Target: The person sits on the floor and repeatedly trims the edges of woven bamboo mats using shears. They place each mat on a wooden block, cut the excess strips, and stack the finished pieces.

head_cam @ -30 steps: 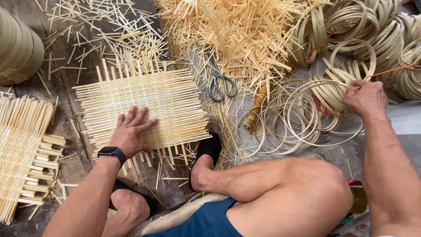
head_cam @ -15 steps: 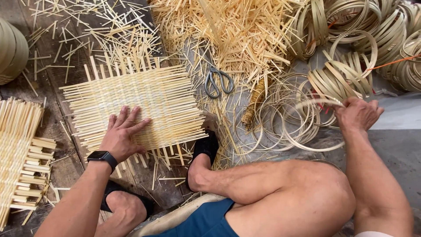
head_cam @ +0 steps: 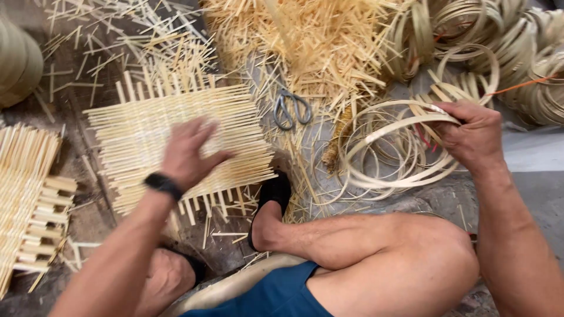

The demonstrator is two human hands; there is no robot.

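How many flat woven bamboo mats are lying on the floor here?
2. One woven mat lies in the middle under the left hand. A second mat lies at the left edge, partly cut off by the frame. More may be hidden outside the view or under the loose strips.

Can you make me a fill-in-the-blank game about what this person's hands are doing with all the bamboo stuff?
1. The left hand rests on a flat woven ____ of bamboo strips.
2. The right hand holds a thin bamboo ____ shaped like a circle.
3. The metal ____ lie on the floor between the woven mat and the hoops.
4. The left wrist wears a black ____.

Missing words: mat; hoop; scissors; watch
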